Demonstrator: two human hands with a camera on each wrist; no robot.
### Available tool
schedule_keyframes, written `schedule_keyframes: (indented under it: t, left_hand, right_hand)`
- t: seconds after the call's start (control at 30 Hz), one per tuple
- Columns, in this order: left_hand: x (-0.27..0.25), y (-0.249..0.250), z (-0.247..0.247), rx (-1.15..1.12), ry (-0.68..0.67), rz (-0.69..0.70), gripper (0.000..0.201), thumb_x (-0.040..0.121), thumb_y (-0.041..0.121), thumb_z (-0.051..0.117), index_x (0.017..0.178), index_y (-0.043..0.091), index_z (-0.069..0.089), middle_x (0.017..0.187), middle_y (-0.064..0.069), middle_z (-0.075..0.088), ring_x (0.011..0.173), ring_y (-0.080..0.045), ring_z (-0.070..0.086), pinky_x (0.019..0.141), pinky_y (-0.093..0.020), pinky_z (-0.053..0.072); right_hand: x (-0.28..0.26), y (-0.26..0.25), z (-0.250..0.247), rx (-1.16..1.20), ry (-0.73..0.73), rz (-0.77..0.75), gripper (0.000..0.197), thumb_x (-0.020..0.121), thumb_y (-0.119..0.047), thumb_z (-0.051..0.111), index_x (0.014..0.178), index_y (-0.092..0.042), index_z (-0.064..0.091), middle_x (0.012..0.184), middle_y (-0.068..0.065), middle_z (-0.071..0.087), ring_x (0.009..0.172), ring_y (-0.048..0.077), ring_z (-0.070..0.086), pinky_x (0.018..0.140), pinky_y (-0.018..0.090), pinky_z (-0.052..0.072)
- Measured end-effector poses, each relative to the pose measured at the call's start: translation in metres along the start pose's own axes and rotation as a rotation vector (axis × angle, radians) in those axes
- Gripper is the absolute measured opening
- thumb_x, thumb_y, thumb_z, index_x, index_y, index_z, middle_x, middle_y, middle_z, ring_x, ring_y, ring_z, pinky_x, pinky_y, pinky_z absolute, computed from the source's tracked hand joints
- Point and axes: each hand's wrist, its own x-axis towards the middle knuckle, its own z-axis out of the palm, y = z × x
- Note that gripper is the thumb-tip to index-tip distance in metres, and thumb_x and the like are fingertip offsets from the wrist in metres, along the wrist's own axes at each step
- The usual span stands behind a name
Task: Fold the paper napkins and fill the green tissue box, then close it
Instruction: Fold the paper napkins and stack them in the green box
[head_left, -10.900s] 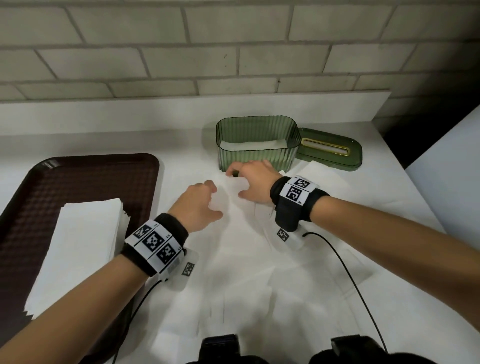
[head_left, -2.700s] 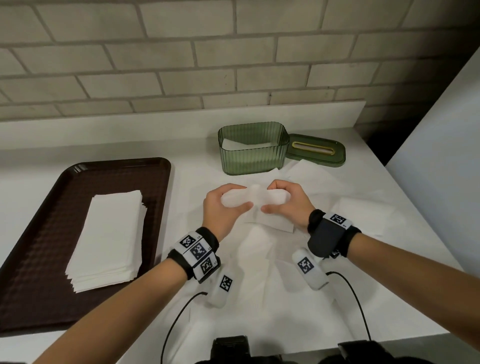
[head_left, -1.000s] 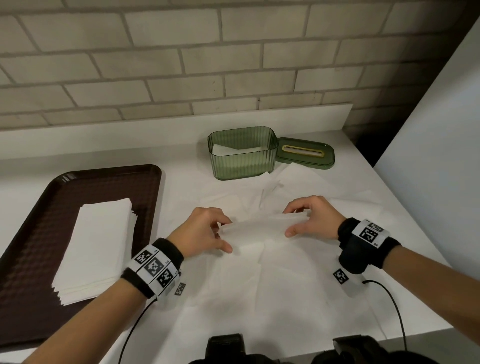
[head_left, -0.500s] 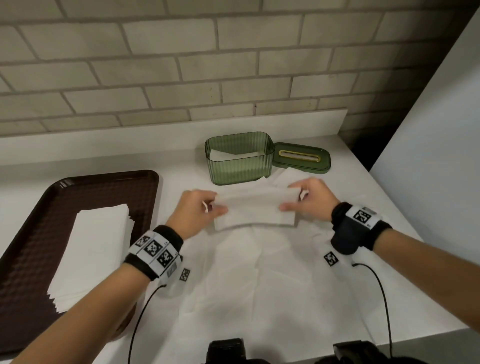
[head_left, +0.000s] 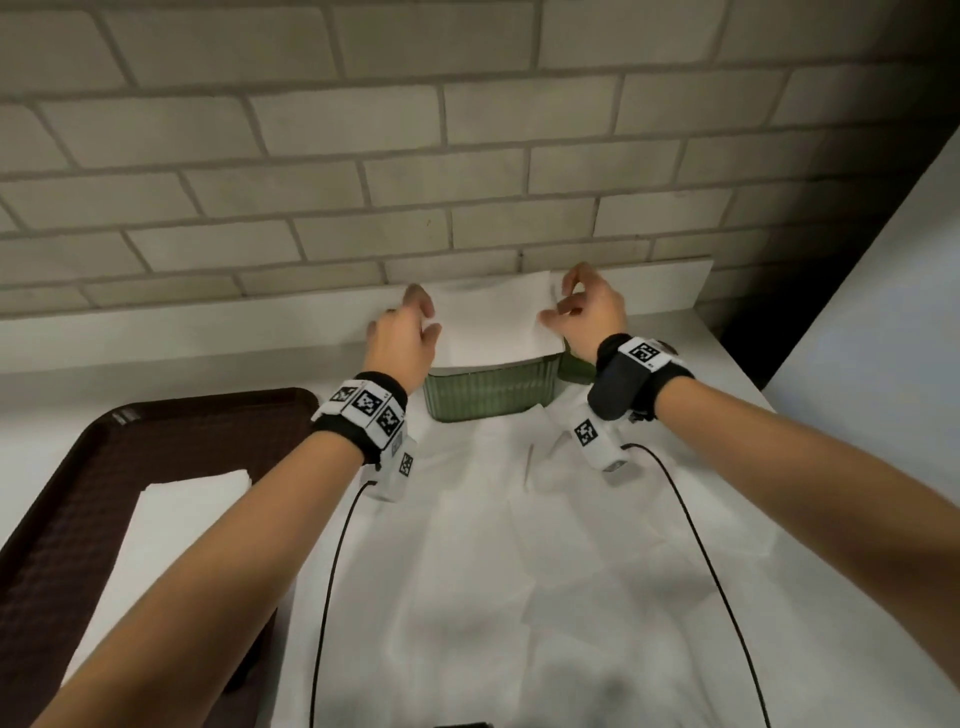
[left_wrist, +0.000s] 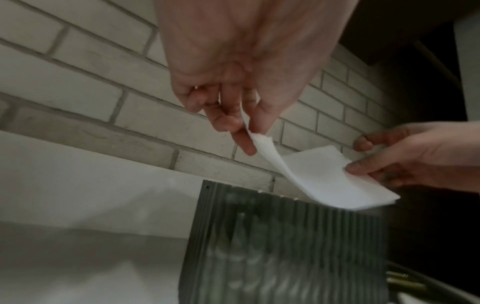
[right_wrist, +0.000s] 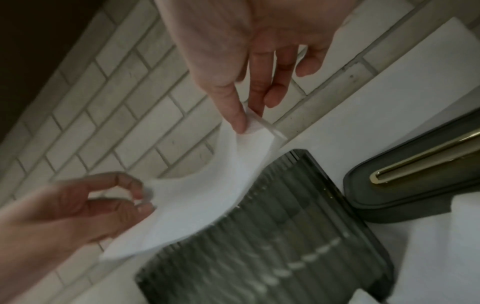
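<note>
A folded white napkin (head_left: 493, 317) hangs just above the open top of the ribbed green tissue box (head_left: 488, 392). My left hand (head_left: 410, 332) pinches its left end and my right hand (head_left: 582, 312) pinches its right end. The left wrist view shows the napkin (left_wrist: 324, 181) sagging between thumb and finger of the left hand (left_wrist: 249, 133) over the box (left_wrist: 285, 246). In the right wrist view the right hand (right_wrist: 249, 121) pinches a corner of the napkin (right_wrist: 207, 195). The green lid (right_wrist: 415, 174) with its gold slot lies right of the box (right_wrist: 272, 236).
A brown tray (head_left: 78, 467) at the left carries a stack of white napkins (head_left: 171, 519). Unfolded napkins (head_left: 519, 571) cover the white counter in front of the box. A brick wall stands close behind, and a white panel (head_left: 883, 312) rises at the right.
Both hands have carried the folded napkin away from the counter in front of me, up and back over the green box. The view has tilted up with them.
</note>
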Motion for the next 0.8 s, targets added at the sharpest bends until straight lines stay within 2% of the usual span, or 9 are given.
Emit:
schedule_keyframes:
  t: [0.1,0.2,0.27,0.37,0.43,0.57,0.63,0.7,0.8]
  left_hand:
    - [0.018,-0.007,0.014,0.322,-0.162,0.039,0.019,0.09,0.006,0.05,0.095,0.017,0.064,0.085,-0.004,0.067,0.092,-0.03,0.058,0.084,-0.035,0.033]
    - [0.031,-0.009,0.021,0.484,-0.3,0.052,0.016,0.092,0.015,0.054,0.095,0.019,0.069,0.096,-0.001,0.069,0.099,-0.027,0.055,0.09,-0.036,0.027]
    - [0.038,-0.008,0.025,0.552,-0.354,0.059,0.013,0.092,0.026,0.058,0.094,0.019,0.069,0.093,-0.001,0.07,0.097,-0.026,0.057,0.095,-0.038,0.027]
    - [0.043,-0.002,0.032,0.676,-0.432,0.084,0.011,0.087,0.029,0.062,0.089,0.018,0.065,0.087,0.0,0.069,0.091,-0.025,0.061,0.1,-0.041,0.025]
    - [0.043,0.001,0.037,0.748,-0.482,0.093,0.013,0.085,0.03,0.065,0.084,0.018,0.062,0.082,0.001,0.068,0.088,-0.024,0.062,0.105,-0.045,0.022]
    - [0.042,0.01,0.037,0.828,-0.547,0.112,0.028,0.085,0.033,0.066,0.068,0.017,0.05,0.071,0.002,0.054,0.087,-0.025,0.056,0.112,-0.05,0.013]
    - [0.044,0.015,0.031,0.806,-0.531,0.183,0.017,0.088,0.024,0.059,0.075,0.016,0.052,0.078,-0.002,0.056,0.093,-0.027,0.056,0.107,-0.045,0.024]
    - [0.045,0.018,0.027,0.654,-0.538,0.223,0.022,0.092,0.02,0.048,0.07,0.013,0.048,0.075,-0.006,0.053,0.09,-0.032,0.057,0.085,-0.035,0.038]
    - [0.04,0.022,0.026,0.527,-0.691,0.189,0.042,0.097,0.029,0.036,0.059,0.012,0.041,0.062,-0.004,0.045,0.068,-0.029,0.054,0.066,-0.03,0.041]
  right_hand:
    - [0.014,0.009,0.014,-0.211,-0.077,-0.096,0.009,0.079,-0.023,0.068,0.083,-0.031,0.069,0.083,-0.005,0.072,0.085,0.021,0.066,0.088,0.038,0.05]
    - [0.028,0.015,0.024,-0.508,-0.23,-0.201,0.02,0.088,-0.026,0.058,0.09,-0.036,0.075,0.103,-0.006,0.072,0.103,0.023,0.058,0.095,0.037,0.037]
    - [0.033,0.015,0.029,-0.709,-0.343,-0.244,0.025,0.089,-0.028,0.05,0.094,-0.035,0.073,0.104,-0.003,0.068,0.106,0.024,0.05,0.089,0.036,0.026]
    - [0.03,0.011,0.035,-0.892,-0.473,-0.275,0.031,0.089,-0.028,0.043,0.092,-0.026,0.073,0.087,0.001,0.06,0.103,0.023,0.049,0.095,0.041,0.024]
    - [0.027,0.008,0.036,-0.985,-0.531,-0.278,0.035,0.091,-0.035,0.039,0.085,-0.02,0.07,0.079,0.002,0.05,0.102,0.024,0.048,0.1,0.044,0.023]
    - [0.025,0.003,0.038,-1.077,-0.649,-0.265,0.059,0.095,-0.057,0.02,0.065,-0.021,0.056,0.079,0.003,0.054,0.099,0.022,0.041,0.108,0.05,0.015]
    - [0.024,0.0,0.039,-1.077,-0.586,-0.29,0.067,0.096,-0.06,0.016,0.061,-0.02,0.056,0.079,0.006,0.055,0.102,0.025,0.044,0.108,0.051,0.015]
    - [0.024,-0.003,0.041,-1.046,-0.49,-0.347,0.072,0.097,-0.059,0.015,0.068,-0.015,0.064,0.088,0.009,0.06,0.107,0.028,0.049,0.107,0.05,0.018]
    - [0.026,-0.004,0.045,-0.945,-0.638,-0.323,0.077,0.099,-0.054,0.007,0.062,-0.013,0.06,0.071,0.004,0.062,0.091,0.018,0.059,0.116,0.048,0.009]
